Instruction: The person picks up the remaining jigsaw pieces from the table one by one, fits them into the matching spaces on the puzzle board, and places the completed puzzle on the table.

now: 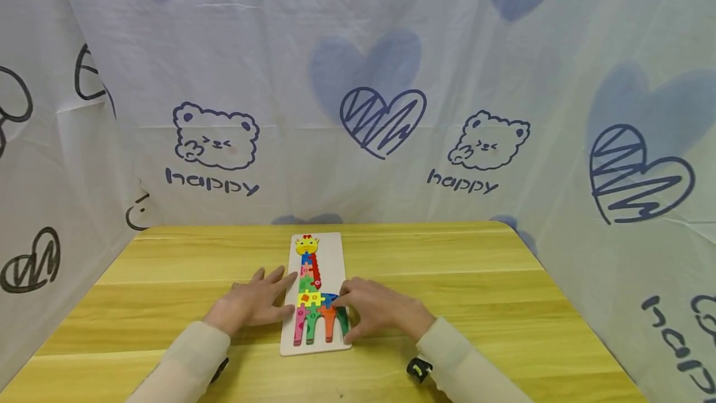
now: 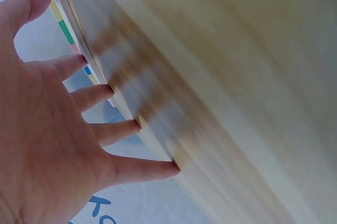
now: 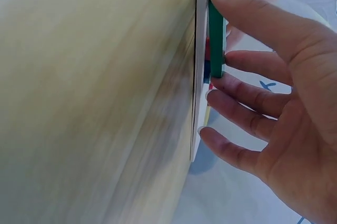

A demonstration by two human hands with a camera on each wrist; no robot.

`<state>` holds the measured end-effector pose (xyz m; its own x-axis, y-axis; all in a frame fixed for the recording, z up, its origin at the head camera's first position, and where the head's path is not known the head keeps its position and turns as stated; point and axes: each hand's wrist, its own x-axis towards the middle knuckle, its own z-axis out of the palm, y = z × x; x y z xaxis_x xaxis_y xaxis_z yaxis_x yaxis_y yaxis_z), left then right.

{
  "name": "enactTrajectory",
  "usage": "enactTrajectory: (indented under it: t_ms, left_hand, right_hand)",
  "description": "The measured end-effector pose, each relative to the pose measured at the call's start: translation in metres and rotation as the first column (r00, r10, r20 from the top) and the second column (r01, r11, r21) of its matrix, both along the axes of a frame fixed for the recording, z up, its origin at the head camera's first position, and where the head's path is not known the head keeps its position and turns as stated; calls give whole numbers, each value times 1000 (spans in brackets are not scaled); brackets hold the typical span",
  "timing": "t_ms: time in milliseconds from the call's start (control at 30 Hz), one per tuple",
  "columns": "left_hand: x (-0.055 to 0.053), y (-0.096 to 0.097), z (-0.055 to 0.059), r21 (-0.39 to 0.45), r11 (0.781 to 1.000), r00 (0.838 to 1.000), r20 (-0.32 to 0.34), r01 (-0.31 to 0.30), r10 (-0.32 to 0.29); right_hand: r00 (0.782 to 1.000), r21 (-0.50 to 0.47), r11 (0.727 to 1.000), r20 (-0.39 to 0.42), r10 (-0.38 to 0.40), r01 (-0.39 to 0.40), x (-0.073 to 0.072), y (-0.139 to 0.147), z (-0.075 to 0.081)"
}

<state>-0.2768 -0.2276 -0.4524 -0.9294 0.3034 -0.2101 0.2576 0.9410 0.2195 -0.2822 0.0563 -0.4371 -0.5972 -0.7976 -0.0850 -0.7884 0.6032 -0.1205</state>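
A white puzzle board [image 1: 332, 266] lies on the table, bearing a colourful giraffe of interlocking pieces. My right hand [image 1: 371, 310] is at the board's lower right and pinches a green leg piece [image 3: 216, 39] between thumb and fingers. In the right wrist view this piece stands slightly above the board's face. An orange leg piece [image 1: 329, 326] and a blue body piece [image 1: 329, 298] are beside it. My left hand [image 1: 254, 300] rests at the board's left edge with spread fingers. Thumb and index finger touch that edge; the other fingertips touch the table.
The yellow wood-grain table [image 1: 475, 266] extends on both sides of the board. White cloth [image 1: 291, 79] printed with hearts and bears hangs behind the table and along its sides. A dark wrist strap [image 1: 418, 369] is at the right sleeve.
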Motion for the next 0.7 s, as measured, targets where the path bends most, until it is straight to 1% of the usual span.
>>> enactTrajectory:
  t_ms: [233, 700]
  left_hand:
    - [0, 0, -1, 0, 1000, 1000, 6, -8, 8]
    - [1, 1, 2, 3, 1000, 1000, -1, 1, -1]
  right_hand:
    - [1000, 0, 1000, 6, 2, -2, 0, -2, 0]
    - [1000, -4, 1000, 12, -16, 16, 0, -5, -3]
